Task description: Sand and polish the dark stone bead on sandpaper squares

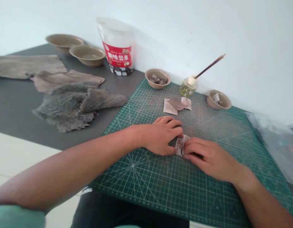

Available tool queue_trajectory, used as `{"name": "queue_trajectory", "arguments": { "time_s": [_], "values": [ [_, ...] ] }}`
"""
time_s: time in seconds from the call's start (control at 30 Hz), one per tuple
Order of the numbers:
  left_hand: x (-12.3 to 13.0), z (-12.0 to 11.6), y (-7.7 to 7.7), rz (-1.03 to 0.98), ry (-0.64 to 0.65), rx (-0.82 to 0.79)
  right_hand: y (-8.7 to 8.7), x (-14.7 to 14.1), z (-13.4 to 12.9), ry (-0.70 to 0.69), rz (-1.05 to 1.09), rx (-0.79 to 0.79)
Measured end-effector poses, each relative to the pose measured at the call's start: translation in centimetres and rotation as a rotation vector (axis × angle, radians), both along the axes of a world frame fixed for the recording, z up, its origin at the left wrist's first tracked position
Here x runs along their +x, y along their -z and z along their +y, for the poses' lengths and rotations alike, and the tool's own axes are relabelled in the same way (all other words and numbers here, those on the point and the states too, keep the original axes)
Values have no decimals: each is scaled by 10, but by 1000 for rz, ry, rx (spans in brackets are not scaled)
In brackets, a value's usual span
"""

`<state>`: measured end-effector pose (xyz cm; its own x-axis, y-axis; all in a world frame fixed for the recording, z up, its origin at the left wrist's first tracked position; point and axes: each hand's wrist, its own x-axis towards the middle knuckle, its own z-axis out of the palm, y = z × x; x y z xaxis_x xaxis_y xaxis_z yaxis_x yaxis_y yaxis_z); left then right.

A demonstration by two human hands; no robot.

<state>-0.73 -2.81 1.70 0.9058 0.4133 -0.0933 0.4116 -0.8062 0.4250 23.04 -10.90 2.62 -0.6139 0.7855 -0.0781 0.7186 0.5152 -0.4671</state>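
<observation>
"Where is the small pale patch [179, 146]?"

"On the cutting mat [148, 177], on the near side of the glass bottle [188, 89]."

"Which way does it point?"

"Its visible part runs lengthwise roughly toward the bottle; the right hand [207, 155] hides the rest."

"And the hands?"

"The left hand [162, 138] is spread, fingertips on its edge; the right pinches its other side."

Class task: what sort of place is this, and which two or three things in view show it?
Probably a craft workspace: a green cutting mat lies on a dark tabletop, what looks like a brush leans out of a small jar, and grey furry material lies nearby.
</observation>
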Motion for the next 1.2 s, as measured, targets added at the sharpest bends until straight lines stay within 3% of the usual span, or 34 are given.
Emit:
{"name": "queue_trajectory", "arguments": {
  "time_s": [0.13,0.3,0.47,0.63,0.77,0.83,0.9,0.97,1.1,1.2],
  "values": [
    [0,0,1,19,-34,-6,2,1,2,210,-59,142],
    [0,0,1,-8,0,13,2,4,1,-9,-34,21],
    [0,0,0,12,-30,-2,4,2,2,175,-79,179],
    [0,0,0,7,-8,-4,3,2,-2,-25,-72,85],
    [0,0,1,9,-28,-12,3,4,1,155,-115,238],
    [-1,0,1,14,-25,-17,1,7,2,120,-124,180],
    [-1,0,0,13,-11,-18,1,7,1,-12,-97,107],
    [-1,0,0,7,-4,-17,3,6,0,-69,-70,129],
    [-1,0,0,14,-29,-12,6,6,1,124,-80,235],
    [-1,-1,1,11,-18,-11,5,5,0,30,-75,132]
  ]
}}
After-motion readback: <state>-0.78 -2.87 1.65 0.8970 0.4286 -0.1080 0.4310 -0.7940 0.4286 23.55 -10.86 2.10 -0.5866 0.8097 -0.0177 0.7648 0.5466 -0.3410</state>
